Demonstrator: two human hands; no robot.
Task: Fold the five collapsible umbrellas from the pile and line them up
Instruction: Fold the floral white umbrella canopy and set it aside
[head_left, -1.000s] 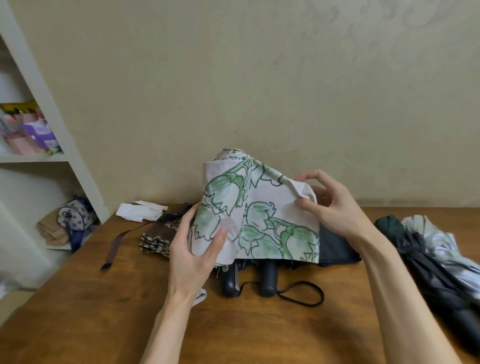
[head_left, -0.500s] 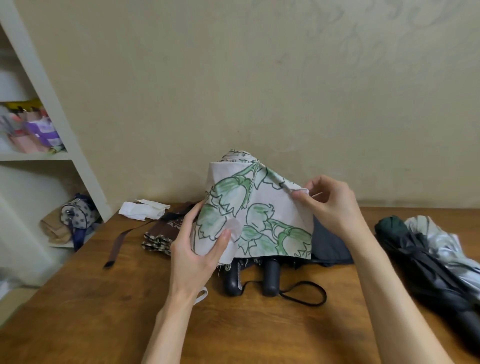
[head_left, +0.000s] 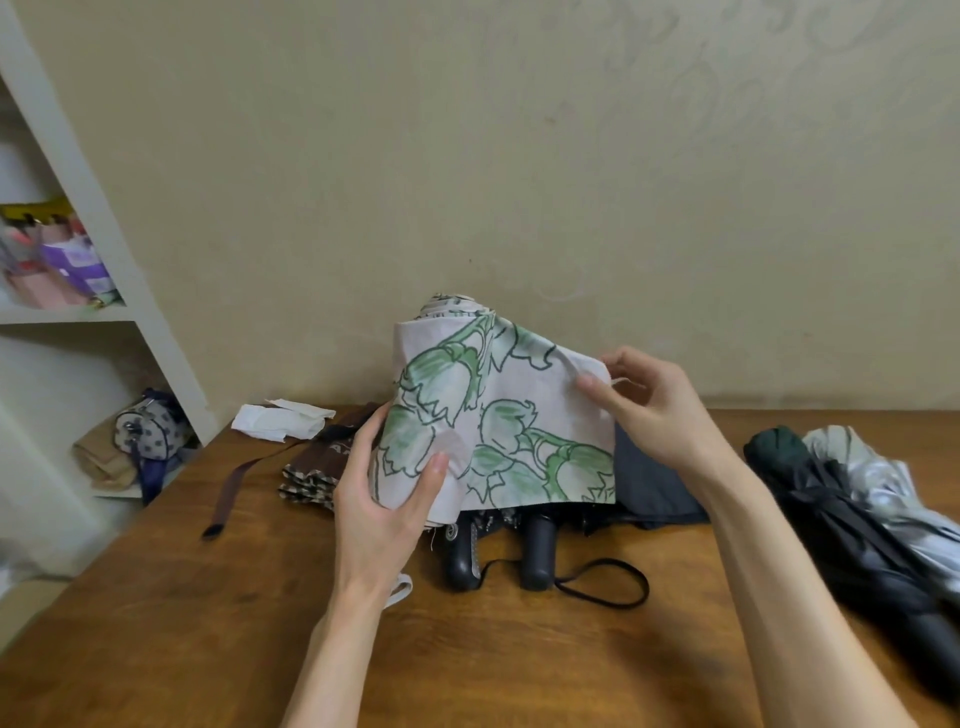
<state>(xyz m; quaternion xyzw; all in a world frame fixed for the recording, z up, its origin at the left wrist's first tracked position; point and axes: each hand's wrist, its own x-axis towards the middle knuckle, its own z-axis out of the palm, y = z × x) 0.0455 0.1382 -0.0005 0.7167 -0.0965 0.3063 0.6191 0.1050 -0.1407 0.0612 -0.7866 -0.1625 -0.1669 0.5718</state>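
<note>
Head view: left hand (head_left: 387, 512) around floral umbrella (head_left: 493, 415), right hand (head_left: 657, 410) pinching canopy edge.

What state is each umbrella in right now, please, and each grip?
floral umbrella, held upright, canopy loose and unwrapped.
left grip, curled round its lower part.
right grip, pinching a panel's edge.
brown checked umbrella, lying collapsed, strap undone.
two black-handled umbrellas, lying behind the floral one.
dark green umbrella, lying loosely bundled at right.
silver umbrella, lying rumpled beside it.
</note>
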